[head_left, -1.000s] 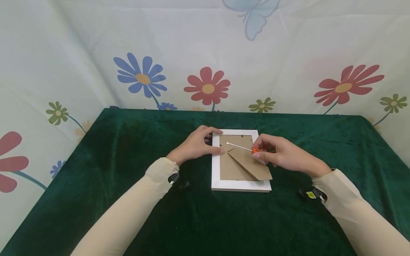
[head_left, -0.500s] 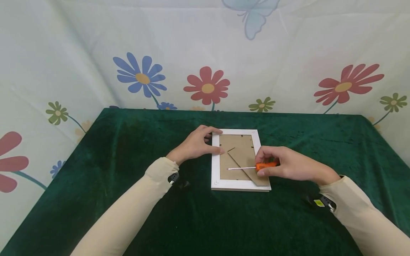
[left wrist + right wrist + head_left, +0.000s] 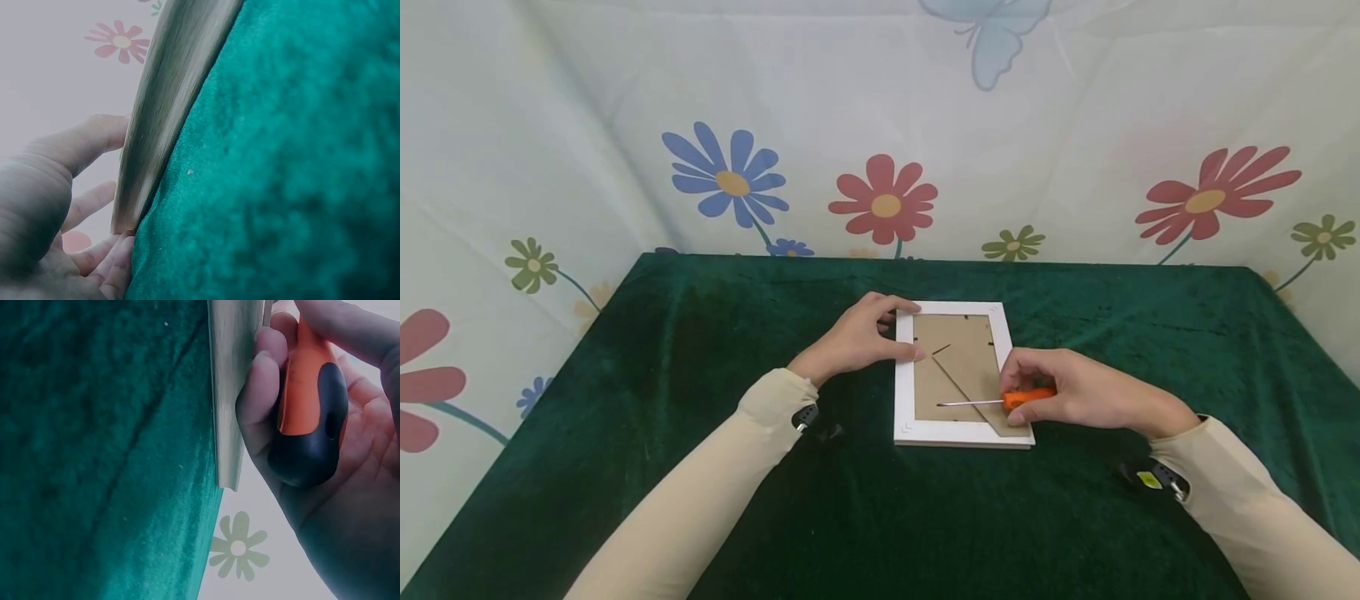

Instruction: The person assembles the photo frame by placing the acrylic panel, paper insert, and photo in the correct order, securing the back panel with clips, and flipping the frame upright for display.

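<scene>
A white picture frame lies face down on the green cloth, its brown backing board and folded stand facing up. My left hand holds the frame's left edge, thumb and fingers curled round it. My right hand grips a small screwdriver by its orange and black handle. The thin metal shaft points left across the lower part of the backing. In the right wrist view the frame's edge stands next to my fingers.
Green velvet cloth covers the table. A pale flowered curtain hangs close behind and at both sides. Table edges run near the curtain at left and right.
My right hand has carried the screwdriver from the upper part of the backing down toward the frame's lower right. The shaft now lies across the lower backing. The left hand has stayed put.
</scene>
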The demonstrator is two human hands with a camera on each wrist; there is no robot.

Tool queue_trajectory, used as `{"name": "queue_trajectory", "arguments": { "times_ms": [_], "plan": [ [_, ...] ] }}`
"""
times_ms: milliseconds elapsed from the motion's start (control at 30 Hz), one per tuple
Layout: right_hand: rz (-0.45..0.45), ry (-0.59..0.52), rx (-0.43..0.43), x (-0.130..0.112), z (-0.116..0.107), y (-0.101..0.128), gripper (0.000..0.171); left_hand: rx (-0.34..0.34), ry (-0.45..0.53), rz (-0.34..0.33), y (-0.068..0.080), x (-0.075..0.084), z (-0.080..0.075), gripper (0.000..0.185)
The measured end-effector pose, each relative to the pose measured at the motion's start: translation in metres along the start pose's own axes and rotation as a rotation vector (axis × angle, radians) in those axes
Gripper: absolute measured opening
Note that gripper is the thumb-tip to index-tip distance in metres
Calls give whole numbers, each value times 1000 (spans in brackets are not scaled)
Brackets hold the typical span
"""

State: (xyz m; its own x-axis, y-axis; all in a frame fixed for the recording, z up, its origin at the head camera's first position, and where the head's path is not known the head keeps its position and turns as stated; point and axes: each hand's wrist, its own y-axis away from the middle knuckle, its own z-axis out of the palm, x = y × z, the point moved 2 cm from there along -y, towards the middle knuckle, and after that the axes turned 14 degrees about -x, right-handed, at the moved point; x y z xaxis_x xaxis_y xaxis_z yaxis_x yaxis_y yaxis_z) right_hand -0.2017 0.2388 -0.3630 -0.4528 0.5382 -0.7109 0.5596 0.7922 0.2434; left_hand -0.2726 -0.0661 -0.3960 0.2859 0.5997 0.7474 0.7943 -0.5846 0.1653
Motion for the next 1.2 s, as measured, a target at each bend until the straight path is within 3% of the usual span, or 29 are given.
{"name": "queue_trajectory", "arguments": {
  "times_ms": [433, 633, 967, 1200],
  "plan": [
    [25, 3, -8, -2, 1, 1, 31, 19, -14, 8, 3, 3, 2, 65],
    [21, 10, -4, -1, 1, 1, 31, 43, -78, 23, 4, 6, 1, 62],
    [33, 13, 6, -2, 0, 3, 32, -56, -192, 130, 11, 11, 1, 51],
    [31, 13, 12, -1, 1, 3, 30, -63, -196, 104, 16, 8, 1, 56]
  ]
}}
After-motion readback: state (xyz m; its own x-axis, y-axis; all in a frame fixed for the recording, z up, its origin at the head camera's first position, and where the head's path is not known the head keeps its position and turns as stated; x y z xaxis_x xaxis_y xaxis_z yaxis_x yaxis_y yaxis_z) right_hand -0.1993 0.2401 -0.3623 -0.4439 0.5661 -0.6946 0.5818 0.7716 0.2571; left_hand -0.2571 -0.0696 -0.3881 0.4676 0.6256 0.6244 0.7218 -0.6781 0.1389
